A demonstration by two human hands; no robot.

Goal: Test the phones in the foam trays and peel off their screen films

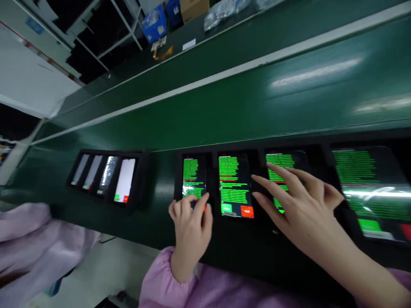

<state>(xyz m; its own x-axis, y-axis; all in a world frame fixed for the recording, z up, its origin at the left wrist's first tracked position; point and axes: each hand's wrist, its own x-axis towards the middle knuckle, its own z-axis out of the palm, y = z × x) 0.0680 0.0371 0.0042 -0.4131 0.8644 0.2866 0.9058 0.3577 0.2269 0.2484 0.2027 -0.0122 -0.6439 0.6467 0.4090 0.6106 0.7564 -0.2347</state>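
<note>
Several phones stand in a dark rack (pixel 212 155) at the front of the green bench, their screens full of green text. My left hand (pixel 192 222) rests on the lower end of the leftmost phone (pixel 193 175), fingers curled over its bottom edge. My right hand (pixel 300 201) is spread over the third phone (pixel 278 169), its fingers apart and reaching toward the second phone (pixel 235 185), which shows a green and an orange button at the bottom. A fourth, larger screen (pixel 369 188) lies at the right.
A second rack (pixel 141 171) with several phones, some with white screens, stands further left. A green conveyor belt (pixel 289 85) runs behind the racks. Blue bins (pixel 155 23) and a cardboard box (pixel 193 8) sit beyond it. A pink sleeve (pixel 32 239) lies at lower left.
</note>
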